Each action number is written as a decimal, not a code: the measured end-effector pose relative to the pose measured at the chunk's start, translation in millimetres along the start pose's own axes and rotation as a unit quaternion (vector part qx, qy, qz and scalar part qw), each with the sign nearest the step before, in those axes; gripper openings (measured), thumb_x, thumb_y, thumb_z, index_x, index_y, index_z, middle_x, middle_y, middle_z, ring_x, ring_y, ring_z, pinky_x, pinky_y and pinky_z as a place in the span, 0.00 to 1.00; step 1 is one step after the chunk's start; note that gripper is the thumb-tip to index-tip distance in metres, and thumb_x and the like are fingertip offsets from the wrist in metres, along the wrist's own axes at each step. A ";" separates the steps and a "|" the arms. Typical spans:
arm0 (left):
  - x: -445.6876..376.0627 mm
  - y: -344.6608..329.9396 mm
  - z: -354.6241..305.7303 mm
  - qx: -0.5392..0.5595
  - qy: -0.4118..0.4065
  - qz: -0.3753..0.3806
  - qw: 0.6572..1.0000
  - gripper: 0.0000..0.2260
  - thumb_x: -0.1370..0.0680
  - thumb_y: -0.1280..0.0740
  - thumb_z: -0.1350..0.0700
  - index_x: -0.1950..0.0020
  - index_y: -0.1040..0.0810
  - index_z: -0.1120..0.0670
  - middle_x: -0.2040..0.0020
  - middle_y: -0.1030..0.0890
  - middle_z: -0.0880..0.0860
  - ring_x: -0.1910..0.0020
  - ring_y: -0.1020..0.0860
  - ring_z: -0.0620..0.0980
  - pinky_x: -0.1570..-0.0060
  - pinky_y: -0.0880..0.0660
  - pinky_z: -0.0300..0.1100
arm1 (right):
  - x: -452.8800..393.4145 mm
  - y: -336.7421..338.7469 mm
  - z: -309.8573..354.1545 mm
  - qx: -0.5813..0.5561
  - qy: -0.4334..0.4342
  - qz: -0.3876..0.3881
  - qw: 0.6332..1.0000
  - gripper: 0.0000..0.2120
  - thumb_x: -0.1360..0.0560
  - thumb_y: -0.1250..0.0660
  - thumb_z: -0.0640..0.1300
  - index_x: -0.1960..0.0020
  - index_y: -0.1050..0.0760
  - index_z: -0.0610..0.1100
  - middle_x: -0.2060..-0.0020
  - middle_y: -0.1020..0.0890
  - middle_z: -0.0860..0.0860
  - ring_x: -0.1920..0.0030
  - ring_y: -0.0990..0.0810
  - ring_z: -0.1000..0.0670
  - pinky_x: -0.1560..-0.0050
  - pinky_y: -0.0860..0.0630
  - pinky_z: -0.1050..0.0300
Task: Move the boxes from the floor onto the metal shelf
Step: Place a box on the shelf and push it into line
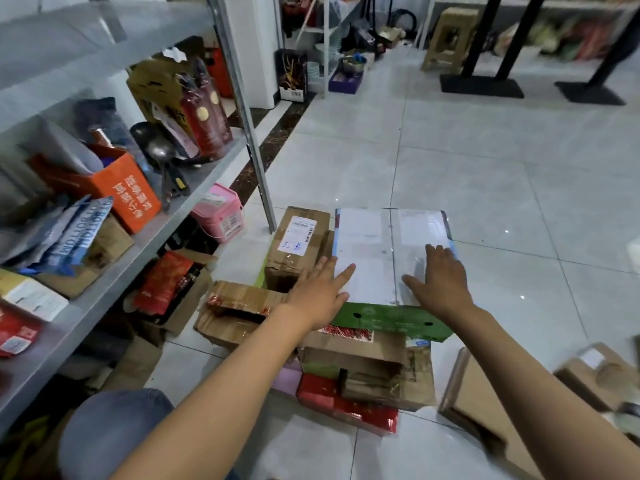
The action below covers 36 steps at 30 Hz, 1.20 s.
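A pile of boxes lies on the tiled floor in front of me. On top is a large flat box (377, 237) with a white lid and a green side. My left hand (320, 292) reaches to its left edge with straight fingers. Over the lid's right part my right hand (440, 278) is spread flat. A brown carton with a shipping label (298, 244) stands left of it. Torn brown cartons (239, 313) and a red box (346, 403) lie nearer to me. The metal shelf (145, 237) runs along the left, its boards crowded with goods.
An orange box (128, 192), bottles and bags fill the shelf's middle board. A pink bucket (220, 213) sits under it. More brown cartons (485, 407) lie at the right. Black table stands (481, 84) and a stool (450, 39) are far back. My knee (114, 431) is at the lower left.
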<state>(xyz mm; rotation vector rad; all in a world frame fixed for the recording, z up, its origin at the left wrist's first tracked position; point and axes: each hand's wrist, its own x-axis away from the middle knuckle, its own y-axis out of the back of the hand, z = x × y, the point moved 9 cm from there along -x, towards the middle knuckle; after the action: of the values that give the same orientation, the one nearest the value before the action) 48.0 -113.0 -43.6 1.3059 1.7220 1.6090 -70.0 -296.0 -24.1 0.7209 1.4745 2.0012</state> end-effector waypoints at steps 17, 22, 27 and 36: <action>-0.8 -23.9 5.2 0.372 0.142 0.032 0.917 0.31 0.17 0.42 0.52 0.21 0.59 0.47 0.22 0.45 0.48 0.25 0.42 0.53 0.30 0.41 0.45 | -0.6 -14.4 -54.9 -0.249 -0.150 0.000 0.957 0.47 0.37 0.22 0.58 0.28 0.42 0.42 0.36 0.28 0.42 0.37 0.27 0.39 0.43 0.26 0.45; 7.6 -22.9 18.1 0.416 0.146 -0.001 0.898 0.31 0.19 0.38 0.54 0.21 0.52 0.47 0.23 0.42 0.48 0.26 0.40 0.50 0.29 0.39 0.46 | 9.0 -9.8 -49.5 -0.290 -0.128 -0.003 0.948 0.41 0.36 0.21 0.53 0.31 0.38 0.44 0.39 0.25 0.46 0.43 0.25 0.43 0.52 0.30 0.54; 18.4 2.5 34.3 0.407 0.138 -0.036 0.902 0.28 0.19 0.37 0.53 0.22 0.44 0.49 0.24 0.39 0.47 0.26 0.38 0.48 0.30 0.39 0.42 | 12.3 3.1 -30.0 -0.298 -0.107 0.000 0.949 0.32 0.35 0.23 0.56 0.38 0.32 0.45 0.47 0.26 0.51 0.51 0.27 0.49 0.54 0.31 0.54; 57.2 108.2 71.6 0.381 0.106 -0.148 0.907 0.21 0.20 0.37 0.51 0.26 0.35 0.46 0.28 0.33 0.46 0.31 0.34 0.44 0.33 0.36 0.38 | 13.1 67.4 46.7 -0.358 -0.055 -0.048 0.931 0.28 0.35 0.23 0.58 0.43 0.31 0.48 0.50 0.28 0.54 0.51 0.28 0.50 0.54 0.31 0.54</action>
<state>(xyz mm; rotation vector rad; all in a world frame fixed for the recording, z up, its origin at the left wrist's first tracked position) 117.0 -41.1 57.2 1.0994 2.6952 0.9441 -54.4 -272.4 54.0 0.4162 0.6071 2.1610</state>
